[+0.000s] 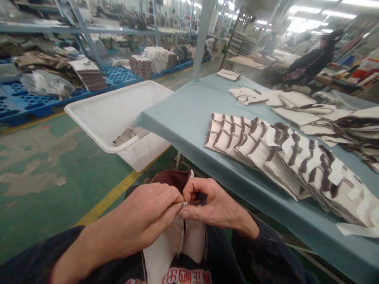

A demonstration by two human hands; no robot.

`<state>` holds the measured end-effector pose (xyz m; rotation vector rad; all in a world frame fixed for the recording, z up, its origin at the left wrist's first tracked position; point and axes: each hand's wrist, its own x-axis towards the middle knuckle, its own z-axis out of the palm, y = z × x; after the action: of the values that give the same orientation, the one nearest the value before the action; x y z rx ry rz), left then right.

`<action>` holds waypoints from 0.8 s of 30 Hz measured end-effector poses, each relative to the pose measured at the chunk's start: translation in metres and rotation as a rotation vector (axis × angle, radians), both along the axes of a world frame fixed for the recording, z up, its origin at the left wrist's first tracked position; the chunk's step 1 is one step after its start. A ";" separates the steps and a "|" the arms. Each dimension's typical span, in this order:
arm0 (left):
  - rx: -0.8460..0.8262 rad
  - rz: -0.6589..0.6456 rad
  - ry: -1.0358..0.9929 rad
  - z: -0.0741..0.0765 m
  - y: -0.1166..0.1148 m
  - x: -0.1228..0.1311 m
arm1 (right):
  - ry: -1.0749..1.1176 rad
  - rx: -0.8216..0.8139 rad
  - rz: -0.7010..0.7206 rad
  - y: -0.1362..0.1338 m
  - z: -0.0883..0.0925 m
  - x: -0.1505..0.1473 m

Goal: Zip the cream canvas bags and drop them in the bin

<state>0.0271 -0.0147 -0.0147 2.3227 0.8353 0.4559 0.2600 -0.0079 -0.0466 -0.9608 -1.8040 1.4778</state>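
Both my hands hold a small cream and brown fabric pouch (189, 236) over my lap. My left hand (148, 217) pinches its top edge at a small metal zipper pull (185, 204). My right hand (213, 205) grips the pouch's opening from the other side, fingers curled closed. The two hands touch at the fingertips. The pouch's dark brown lining (173, 177) shows above my hands.
A table with a teal cover (189, 114) stands to the right, bearing a fanned row of similar pouches (284, 154) and loose pieces (296, 100). A white plastic bin (97, 126) sits on the green floor to the left. A person (310, 59) stands at the far right.
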 end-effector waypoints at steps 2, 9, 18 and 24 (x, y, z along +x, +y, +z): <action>-0.028 0.009 -0.026 0.000 -0.002 0.001 | 0.032 0.001 -0.013 -0.001 0.000 0.001; -0.169 0.090 -0.167 -0.001 0.002 -0.002 | 0.022 0.061 -0.036 0.000 0.004 0.000; -0.401 0.102 -0.298 -0.006 0.006 0.000 | 0.129 -0.021 -0.003 -0.003 0.000 -0.003; -0.497 0.109 -0.342 -0.010 0.010 -0.001 | 0.062 0.055 -0.022 -0.005 0.004 -0.005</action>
<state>0.0266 -0.0048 -0.0248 1.6928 0.7996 0.5957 0.2551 -0.0127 -0.0426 -0.8958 -1.7751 1.4210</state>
